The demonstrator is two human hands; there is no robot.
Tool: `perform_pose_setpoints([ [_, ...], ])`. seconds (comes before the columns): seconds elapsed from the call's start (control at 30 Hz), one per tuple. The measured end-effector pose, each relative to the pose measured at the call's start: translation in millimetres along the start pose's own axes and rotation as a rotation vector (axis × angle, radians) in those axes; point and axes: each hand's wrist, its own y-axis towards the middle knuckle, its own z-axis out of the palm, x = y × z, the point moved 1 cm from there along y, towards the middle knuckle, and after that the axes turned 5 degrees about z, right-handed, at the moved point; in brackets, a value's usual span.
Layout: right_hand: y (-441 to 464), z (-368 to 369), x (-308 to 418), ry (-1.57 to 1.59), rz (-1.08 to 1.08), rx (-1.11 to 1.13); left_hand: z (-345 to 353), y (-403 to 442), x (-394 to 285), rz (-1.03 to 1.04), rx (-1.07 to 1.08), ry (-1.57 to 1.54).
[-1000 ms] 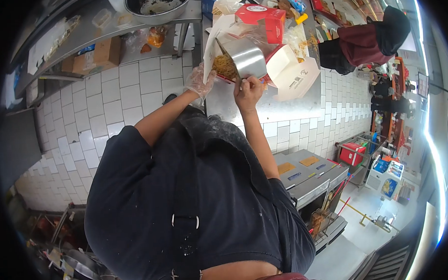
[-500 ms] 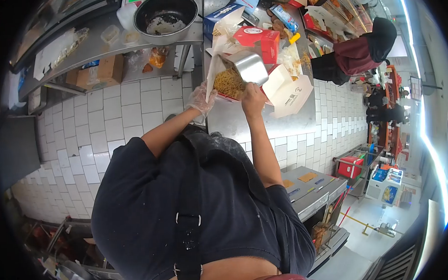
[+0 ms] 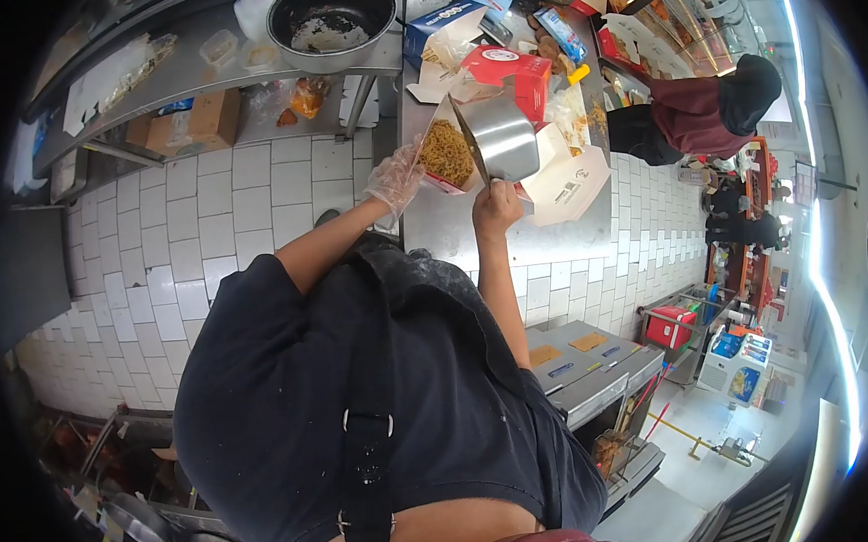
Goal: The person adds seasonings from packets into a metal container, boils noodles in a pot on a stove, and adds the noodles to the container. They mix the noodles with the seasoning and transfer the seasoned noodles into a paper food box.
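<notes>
A takeaway box [image 3: 445,187] on the steel table is filled with brownish-yellow food [image 3: 446,154], noodles or rice; I cannot tell which. My left hand [image 3: 395,182], in a clear plastic glove, is closed on the box's left side, with its fingertips at the raised flap. My right hand [image 3: 498,209] grips the handle end of a shiny metal pot [image 3: 504,140]. The pot is tipped on its side just right of the food, its mouth facing the box. What is inside the pot is hidden.
A red box [image 3: 523,75], an open white carton [image 3: 572,175] and a blue box [image 3: 437,32] crowd the table beyond. A large dark pot [image 3: 333,55] stands on the left shelf. A person in a maroon top [image 3: 691,109] is at the right.
The metal pot has moved right, off the food, and turned more upright on edge. More of the food in the box now shows. My left hand stays at the box.
</notes>
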Motion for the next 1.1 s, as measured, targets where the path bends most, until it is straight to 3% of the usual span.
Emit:
perform_pose_setpoints([
  [0.07, 6, -6, 6, 0.009, -0.016, 0.01, -4, 1, -6, -0.083, 0.069, -0.05],
  [0.33, 15, 10, 4, 0.086, 0.021, 0.026, 5, -2, 2, -0.063, 0.02, -0.147],
  [0.4, 14, 9, 6, 0.075, 0.076, -0.077, 14, 9, 16, -0.047, -0.028, -0.156],
  [0.47, 9, 4, 5, 0.112, 0.126, -0.035, 23, 4, 24, -0.097, 0.016, -0.234],
  [0.53, 14, 6, 2, 0.151, 0.339, -0.047, 22, 1, 21, -0.059, 0.006, -0.179],
  [0.8, 12, 10, 2, 0.159, 0.298, -0.147, 25, 4, 24, 0.017, -0.061, -0.139],
  [0.87, 17, 9, 2, 0.197, 0.424, -0.028, 20, 7, 21, -0.008, -0.008, -0.152],
  [1.0, 5, 12, -3, 0.209, 0.466, -0.139, 15, 6, 19, -0.016, 0.026, -0.108],
  [1.1, 3, 9, -11, 0.291, 0.641, -0.155, 26, 9, 32, 0.012, 0.007, -0.249],
])
